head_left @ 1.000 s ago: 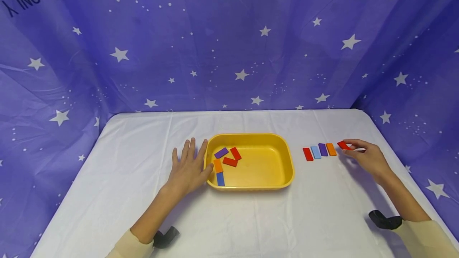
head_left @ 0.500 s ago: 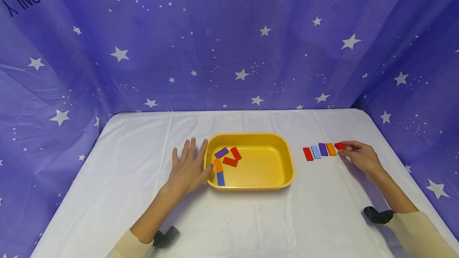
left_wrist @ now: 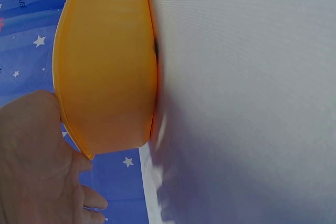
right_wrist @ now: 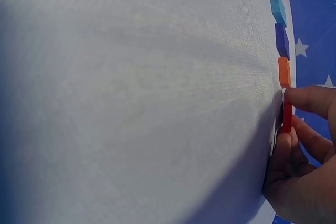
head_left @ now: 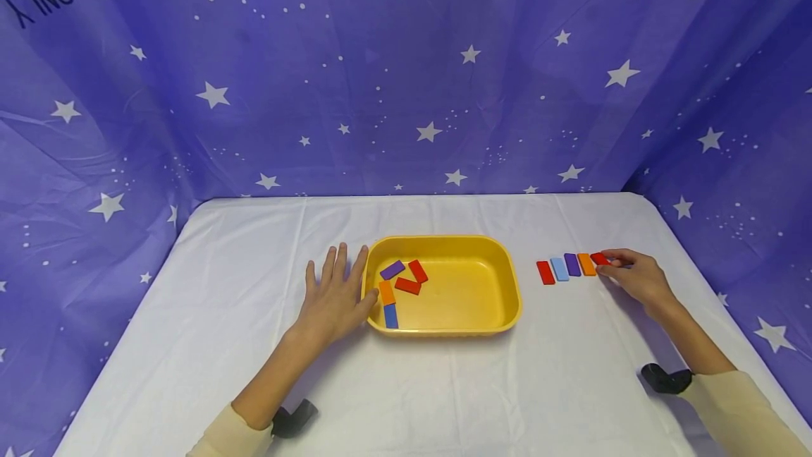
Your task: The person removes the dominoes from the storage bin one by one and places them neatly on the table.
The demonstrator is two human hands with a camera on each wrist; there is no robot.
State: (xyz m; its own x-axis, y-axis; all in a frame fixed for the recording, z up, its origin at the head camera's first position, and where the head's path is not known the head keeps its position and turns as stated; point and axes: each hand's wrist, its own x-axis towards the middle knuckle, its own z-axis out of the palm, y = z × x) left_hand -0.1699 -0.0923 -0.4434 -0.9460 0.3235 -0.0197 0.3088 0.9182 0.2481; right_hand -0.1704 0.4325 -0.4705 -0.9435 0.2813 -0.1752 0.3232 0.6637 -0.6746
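Observation:
At the right end of a row of flat tiles, my right hand (head_left: 639, 278) pinches a red tile (right_wrist: 287, 113) between thumb and fingers, close over the table. Beside it in the row lie an orange tile (head_left: 586, 264), a purple tile (head_left: 572, 264), a light blue tile (head_left: 560, 269) and another red tile (head_left: 545, 273). My left hand (head_left: 333, 302), fingers spread and straight, rests at the left rim of a yellow tub (head_left: 469, 328). In the left wrist view the palm overlaps the rim of the tub (left_wrist: 105, 66).
Inside the tub, toward its left side, lie a purple tile (head_left: 392, 270), two red tiles (head_left: 407, 286), an orange tile (head_left: 387, 293) and a blue tile (head_left: 390, 316). A white cloth covers the table (head_left: 444, 393). Purple star-printed curtains (head_left: 393, 90) stand behind and at both sides.
My right hand has moved a little left with the red tile, bringing it beside the orange tile at the row's end. The left hand has stayed at the tub.

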